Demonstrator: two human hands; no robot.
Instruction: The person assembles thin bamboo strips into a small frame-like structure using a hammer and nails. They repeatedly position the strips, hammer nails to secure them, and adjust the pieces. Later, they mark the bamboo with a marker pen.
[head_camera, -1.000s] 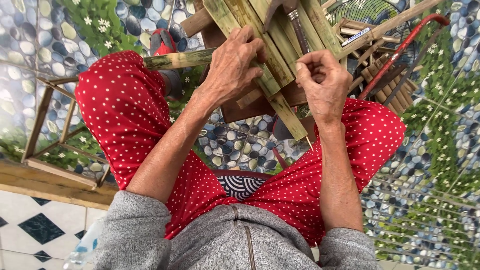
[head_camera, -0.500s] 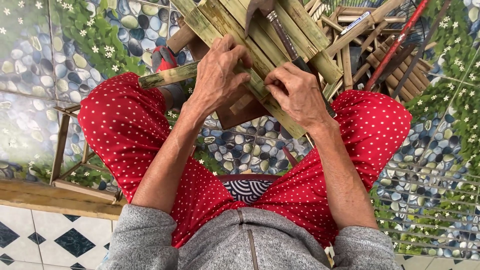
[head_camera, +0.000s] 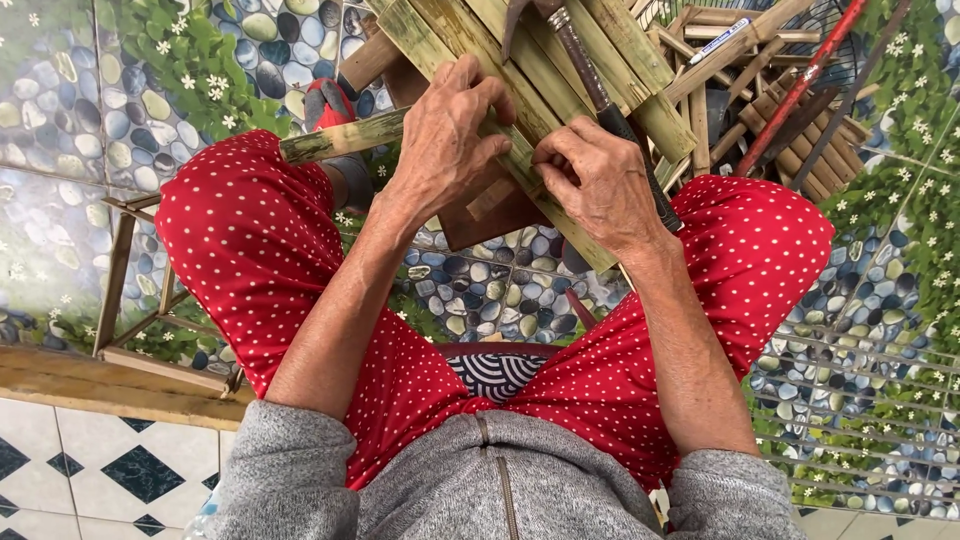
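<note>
A panel of green bamboo slats (head_camera: 560, 40) rests tilted over my knees, which are in red dotted trousers. My left hand (head_camera: 450, 140) lies on it, fingers curled over the slats and pressing them down. My right hand (head_camera: 600, 180) sits just beside it, its fingertips pinched together against a slat's edge; what is between them is too small to see. A hammer (head_camera: 585, 70) lies on the slats, and its dark handle runs down under my right wrist. One bamboo stick (head_camera: 340, 135) juts out to the left under the panel. A brown wooden block (head_camera: 490, 215) sits below my hands.
A heap of wooden strips (head_camera: 770, 110) lies at the top right, with a red rod (head_camera: 805, 85) and a marker pen (head_camera: 715, 40) on it. A small wooden frame (head_camera: 115, 270) stands at the left by a wooden ledge (head_camera: 100, 385). The floor is pebble-patterned.
My right hand has dropped from a raised fist down onto the slats beside my left hand. The view has shifted, so the hammer shows more fully.
</note>
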